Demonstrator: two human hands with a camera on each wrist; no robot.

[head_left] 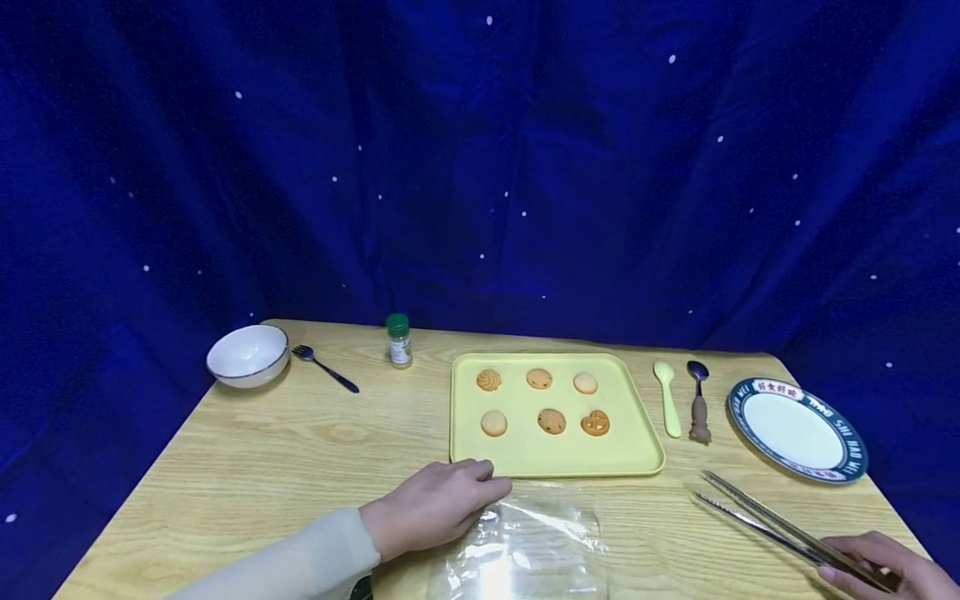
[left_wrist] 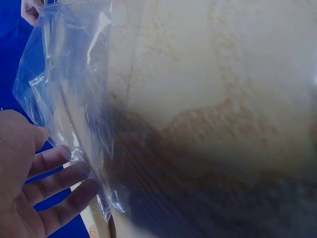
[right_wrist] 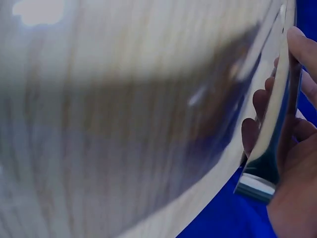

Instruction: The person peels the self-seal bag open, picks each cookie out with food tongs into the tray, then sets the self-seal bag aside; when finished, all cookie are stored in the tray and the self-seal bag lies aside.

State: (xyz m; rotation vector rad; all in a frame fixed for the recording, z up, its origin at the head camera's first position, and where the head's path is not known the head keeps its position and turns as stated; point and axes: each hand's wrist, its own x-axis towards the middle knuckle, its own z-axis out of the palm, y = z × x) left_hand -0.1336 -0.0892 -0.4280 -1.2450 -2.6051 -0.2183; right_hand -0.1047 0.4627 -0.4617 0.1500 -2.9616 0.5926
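My left hand (head_left: pixel 438 506) is at the near edge of the yellow tray, holding the top edge of a clear plastic bag (head_left: pixel 536 542). In the left wrist view the bag (left_wrist: pixel 74 89) hangs creased beside the thumb and fingers (left_wrist: pixel 74 201) of that hand. At the right, my right hand (head_left: pixel 892 567) grips metal tongs (head_left: pixel 780 521) near their closed end, with the tips apart and pointing toward the tray. The tongs' end (right_wrist: pixel 255 186) shows close up in the right wrist view. On the tray (head_left: pixel 555 462) lie several cookies (head_left: pixel 551 421) in two rows.
A white bowl (head_left: pixel 247 356), a dark fork (head_left: pixel 325 367) and a green-capped spice jar (head_left: pixel 400 342) stand at the left and back. Right of the tray lie a yellow-green spoon (head_left: pixel 667 398), a brown-handled spoon (head_left: pixel 699 402) and a green-rimmed plate (head_left: pixel 797 429). Blue curtain (head_left: pixel 480 167) hangs behind.
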